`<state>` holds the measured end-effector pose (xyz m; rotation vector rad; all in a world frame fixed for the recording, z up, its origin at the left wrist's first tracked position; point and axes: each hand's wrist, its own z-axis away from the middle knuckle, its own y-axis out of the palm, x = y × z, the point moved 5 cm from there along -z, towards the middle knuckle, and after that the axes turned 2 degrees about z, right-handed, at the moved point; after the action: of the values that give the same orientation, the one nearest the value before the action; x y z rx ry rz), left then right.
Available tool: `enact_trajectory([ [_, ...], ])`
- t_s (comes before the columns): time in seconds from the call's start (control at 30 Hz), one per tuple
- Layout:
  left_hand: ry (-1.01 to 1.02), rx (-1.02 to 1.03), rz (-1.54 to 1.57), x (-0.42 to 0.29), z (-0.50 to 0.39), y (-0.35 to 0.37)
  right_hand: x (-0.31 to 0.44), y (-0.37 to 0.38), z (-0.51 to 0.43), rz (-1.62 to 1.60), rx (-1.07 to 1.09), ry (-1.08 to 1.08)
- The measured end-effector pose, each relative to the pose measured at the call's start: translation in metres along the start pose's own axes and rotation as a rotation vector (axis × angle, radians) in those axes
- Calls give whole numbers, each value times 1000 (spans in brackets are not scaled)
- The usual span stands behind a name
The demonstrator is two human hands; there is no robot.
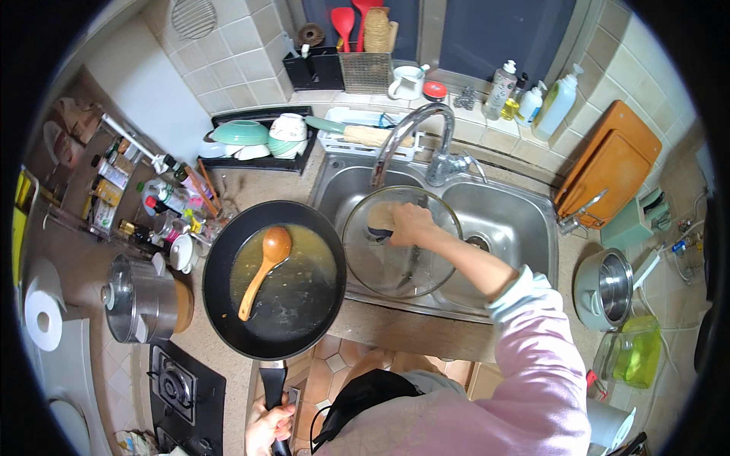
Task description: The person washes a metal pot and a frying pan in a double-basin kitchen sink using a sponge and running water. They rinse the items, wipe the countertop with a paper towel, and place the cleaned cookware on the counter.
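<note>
My left hand (272, 424) grips the black handle of a dark frying pan (214, 273). Shallow cloudy yellowish liquid (305, 251) covers part of the pan's bottom, and a wooden spoon (267, 271) lies in it. At the right, my right hand (409, 225) holds a clear round glass lid (365, 268) near its middle; the fingers hide most of the knob. The lid is above the left bowl and divider of a stainless steel double sink (513, 228). Whether it touches the sink rim, I cannot tell. A chrome faucet (439, 131) arches just behind the lid.
A black rack (254, 164) with bowls stands behind the pan. Bottles (171, 199) crowd the left, near a steel pot (140, 302) and a gas hob (182, 393). Right of the sink are cutting boards (610, 165) and a pot (590, 293). Soap bottles (527, 105) line the sill.
</note>
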<state>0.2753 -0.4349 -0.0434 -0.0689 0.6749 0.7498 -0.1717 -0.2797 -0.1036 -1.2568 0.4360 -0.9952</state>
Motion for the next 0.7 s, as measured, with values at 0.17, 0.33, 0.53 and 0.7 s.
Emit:
enact_trajectory([
  [0.17,-49,1,20,-1,14,10,36,42,-57,38,56,-41],
  [0.33,-83,88,17,1,22,11,48,71,-94,83,51,-54],
  [0.53,-126,76,-29,-3,30,16,41,132,-109,90,-57,-116],
  [0.7,-184,113,-176,-11,24,26,-5,134,-97,-13,-174,-20],
])
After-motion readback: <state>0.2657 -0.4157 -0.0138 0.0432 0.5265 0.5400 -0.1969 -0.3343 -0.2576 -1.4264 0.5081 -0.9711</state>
